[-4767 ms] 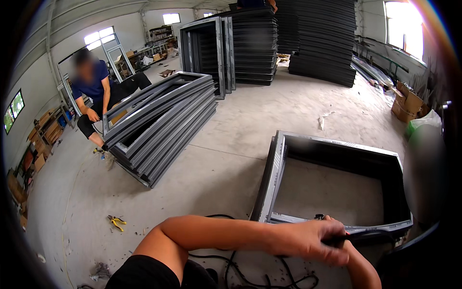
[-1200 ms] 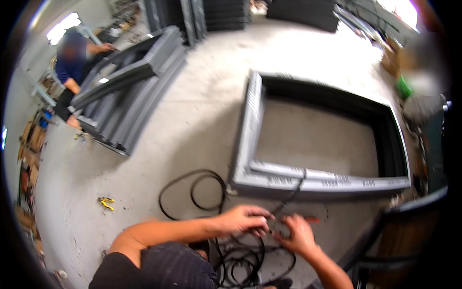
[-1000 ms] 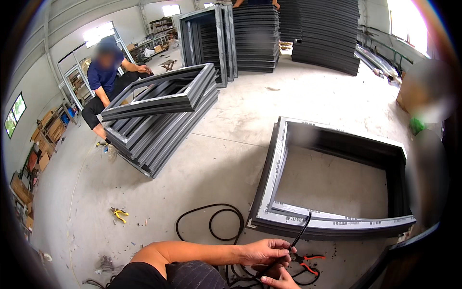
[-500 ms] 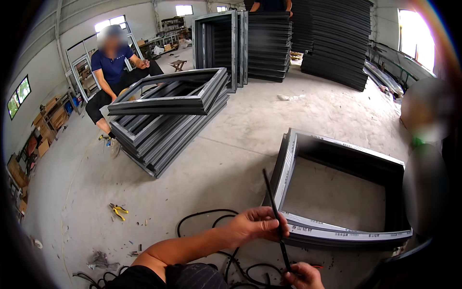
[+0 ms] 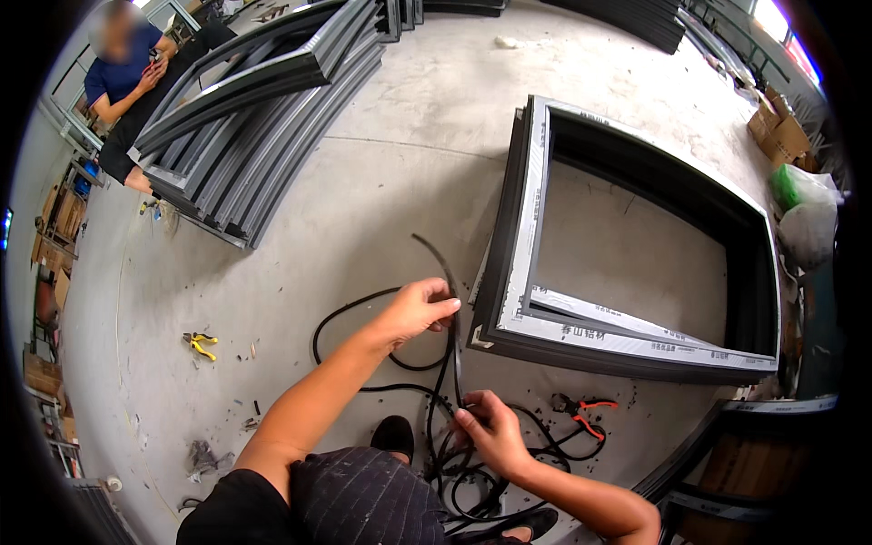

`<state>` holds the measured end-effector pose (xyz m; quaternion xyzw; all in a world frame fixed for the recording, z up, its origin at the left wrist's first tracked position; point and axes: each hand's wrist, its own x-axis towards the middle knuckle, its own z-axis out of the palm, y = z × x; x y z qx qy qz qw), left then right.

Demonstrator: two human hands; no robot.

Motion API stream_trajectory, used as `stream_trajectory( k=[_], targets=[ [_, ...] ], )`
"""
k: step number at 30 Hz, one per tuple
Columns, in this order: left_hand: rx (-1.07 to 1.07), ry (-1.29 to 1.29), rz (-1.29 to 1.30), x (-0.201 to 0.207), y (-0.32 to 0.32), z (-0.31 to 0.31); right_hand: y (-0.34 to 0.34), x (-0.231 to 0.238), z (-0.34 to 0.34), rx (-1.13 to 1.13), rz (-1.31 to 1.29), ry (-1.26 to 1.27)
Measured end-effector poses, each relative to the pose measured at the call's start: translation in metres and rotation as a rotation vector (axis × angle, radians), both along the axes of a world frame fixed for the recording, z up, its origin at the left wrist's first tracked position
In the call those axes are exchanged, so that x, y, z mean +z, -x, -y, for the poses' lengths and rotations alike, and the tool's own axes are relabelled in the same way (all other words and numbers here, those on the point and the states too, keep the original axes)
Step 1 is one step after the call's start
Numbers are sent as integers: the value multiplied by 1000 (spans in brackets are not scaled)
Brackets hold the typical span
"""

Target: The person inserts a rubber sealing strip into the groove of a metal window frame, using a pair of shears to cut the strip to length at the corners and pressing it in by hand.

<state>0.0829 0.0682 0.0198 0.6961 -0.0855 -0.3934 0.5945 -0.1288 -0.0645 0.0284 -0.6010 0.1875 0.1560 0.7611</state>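
Observation:
A thin black rubber strip (image 5: 457, 359) runs upright between my hands, its free end curving up and left. My left hand (image 5: 420, 313) pinches it near the upper end. Lower down, my right hand (image 5: 490, 429) has thumb and fingers closed on the same strip. Long loops of the strip lie coiled on the floor (image 5: 472, 490) below my hands, by my shoes. Right of my left hand, apart from it, lies a stack of dark rectangular frames (image 5: 536, 209) with white film on the top faces.
Red-handled pliers (image 5: 586, 413) lie right of my right hand, yellow-handled pliers (image 5: 200, 345) on the floor at left. Another frame stack (image 5: 282, 136) stands far left, beside a seated person (image 5: 127, 68) in a dark blue shirt. Cardboard boxes (image 5: 779, 127) and bags (image 5: 808, 222) line the right.
My view has tilted downward, bringing the red-handled pliers and my shoes into sight. Both hands still hold the strip, now at different heights along it, and its top bends left.

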Motion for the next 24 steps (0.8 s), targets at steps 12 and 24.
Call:
stream_trajectory(
  k=[12,24],
  targets=[
    [-54,-206,554,-35,2,37,-4,-47,-21,-218,-89,-47],
    [-72,-181,473,-34,7,37,12,-52,-19,-190,-83,49]
  ],
)
